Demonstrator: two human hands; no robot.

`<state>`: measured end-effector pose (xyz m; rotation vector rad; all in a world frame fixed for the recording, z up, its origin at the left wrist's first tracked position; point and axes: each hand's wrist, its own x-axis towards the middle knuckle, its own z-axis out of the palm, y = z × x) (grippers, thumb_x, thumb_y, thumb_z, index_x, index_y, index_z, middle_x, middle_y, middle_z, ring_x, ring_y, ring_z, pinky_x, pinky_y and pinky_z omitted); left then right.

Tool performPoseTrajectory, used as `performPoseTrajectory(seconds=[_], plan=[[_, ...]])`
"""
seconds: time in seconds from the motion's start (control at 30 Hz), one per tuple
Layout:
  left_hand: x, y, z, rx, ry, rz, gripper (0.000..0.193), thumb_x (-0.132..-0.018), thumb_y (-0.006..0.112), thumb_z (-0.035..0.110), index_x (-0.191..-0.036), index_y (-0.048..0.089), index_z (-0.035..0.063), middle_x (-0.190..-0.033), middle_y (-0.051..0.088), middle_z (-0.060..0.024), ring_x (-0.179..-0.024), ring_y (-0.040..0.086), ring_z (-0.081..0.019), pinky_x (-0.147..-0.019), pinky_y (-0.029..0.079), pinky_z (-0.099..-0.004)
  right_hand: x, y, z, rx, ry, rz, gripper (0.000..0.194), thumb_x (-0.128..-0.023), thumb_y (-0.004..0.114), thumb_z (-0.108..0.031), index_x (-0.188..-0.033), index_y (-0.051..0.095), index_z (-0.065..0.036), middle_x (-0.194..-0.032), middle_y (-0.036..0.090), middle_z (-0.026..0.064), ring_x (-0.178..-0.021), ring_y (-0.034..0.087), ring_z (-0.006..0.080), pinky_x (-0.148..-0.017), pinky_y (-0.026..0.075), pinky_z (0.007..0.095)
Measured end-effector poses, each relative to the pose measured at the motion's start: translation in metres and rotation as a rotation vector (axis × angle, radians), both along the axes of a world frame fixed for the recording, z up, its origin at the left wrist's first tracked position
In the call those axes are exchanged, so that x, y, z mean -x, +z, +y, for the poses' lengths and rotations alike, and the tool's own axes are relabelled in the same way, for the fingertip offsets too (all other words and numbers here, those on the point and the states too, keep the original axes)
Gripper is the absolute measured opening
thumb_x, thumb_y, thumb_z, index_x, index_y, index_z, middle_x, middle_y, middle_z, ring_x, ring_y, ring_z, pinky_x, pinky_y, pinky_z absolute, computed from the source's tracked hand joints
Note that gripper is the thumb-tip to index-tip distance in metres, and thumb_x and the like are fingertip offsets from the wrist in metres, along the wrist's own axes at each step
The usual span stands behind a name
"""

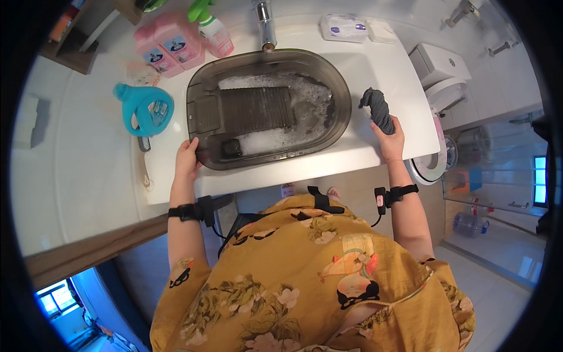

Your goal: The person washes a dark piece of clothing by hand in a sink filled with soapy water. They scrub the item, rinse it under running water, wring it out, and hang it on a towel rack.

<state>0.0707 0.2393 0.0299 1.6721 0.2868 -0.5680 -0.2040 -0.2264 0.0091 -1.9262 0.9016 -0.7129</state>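
My left hand [188,159] grips the near left rim of a translucent grey plastic washbasin [341,105]. Soapy water with white suds fills part of the basin, around a ribbed washboard [259,108]. To the basin's right, my right hand [390,138] holds a twisted dark grey cloth [378,108] at its near end, over the white countertop [409,136]. Behind the basin rises a chrome faucet [265,26], its spout over the far rim.
A blue detergent bottle [160,110], a brush [144,144], pink bottles [180,42] and a spray bottle [215,37] stand left. Tissue packs [344,28] lie at the back right. A toilet [444,94] is beyond the counter's right edge.
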Motion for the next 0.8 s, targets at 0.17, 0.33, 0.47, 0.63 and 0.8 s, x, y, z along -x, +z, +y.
performPoseTrajectory(seconds=[0.17,0.33,0.47,0.63,0.8], plan=[[0.004,0.022,0.008,0.063,0.015,-0.074,0.02,-0.095,0.065,0.029,-0.085,0.054,0.0151,-0.074,0.06,0.0046,-0.057,0.056,-0.0056,-0.043,0.04,-0.0201,0.002,0.0,-0.001,-0.009,0.034,-0.006,0.046,-0.074,0.083,-0.024,-0.108,0.062,0.0,-0.094,0.069,0.0081,-0.086,0.062,0.015,-0.082,0.05,0.0292],[0.007,0.049,0.009,0.029,0.048,-0.154,0.018,-0.092,0.069,0.026,-0.084,0.056,0.0167,-0.076,0.061,0.0057,-0.059,0.058,-0.0051,-0.047,0.044,-0.0199,0.002,0.003,-0.001,-0.042,0.047,0.0,0.043,-0.075,0.082,-0.02,-0.107,0.062,-0.001,-0.095,0.067,0.0047,-0.087,0.06,0.0122,-0.083,0.048,0.0267],[0.017,0.068,0.0,0.182,0.053,-0.232,0.023,-0.09,0.071,0.02,-0.075,0.056,0.0148,-0.073,0.062,0.0046,-0.059,0.056,-0.0042,-0.049,0.041,-0.0196,0.002,0.006,0.0,-0.051,0.065,-0.001,0.043,-0.075,0.083,-0.021,-0.107,0.062,-0.001,-0.095,0.067,0.005,-0.087,0.06,0.0124,-0.083,0.048,0.0269],[0.019,0.091,-0.008,0.192,-0.015,-0.336,0.01,-0.091,0.068,0.012,-0.099,0.067,0.0057,-0.093,0.07,-0.0014,-0.083,0.064,-0.0084,-0.075,0.048,-0.0232,0.002,0.006,0.0,-0.043,0.072,0.013,0.046,-0.073,0.084,-0.024,-0.108,0.063,-0.001,-0.096,0.07,0.0096,-0.087,0.063,0.0152,-0.083,0.05,0.0296],[0.037,0.106,-0.019,0.376,0.012,-0.376,0.009,-0.088,0.068,0.005,-0.097,0.068,0.0034,-0.093,0.07,-0.0032,-0.084,0.064,-0.0096,-0.075,0.049,-0.0248,0.002,0.006,0.001,-0.014,0.066,0.012,0.047,-0.074,0.084,-0.024,-0.109,0.062,0.0,-0.095,0.07,0.01,-0.087,0.064,0.016,-0.083,0.05,0.0296]])
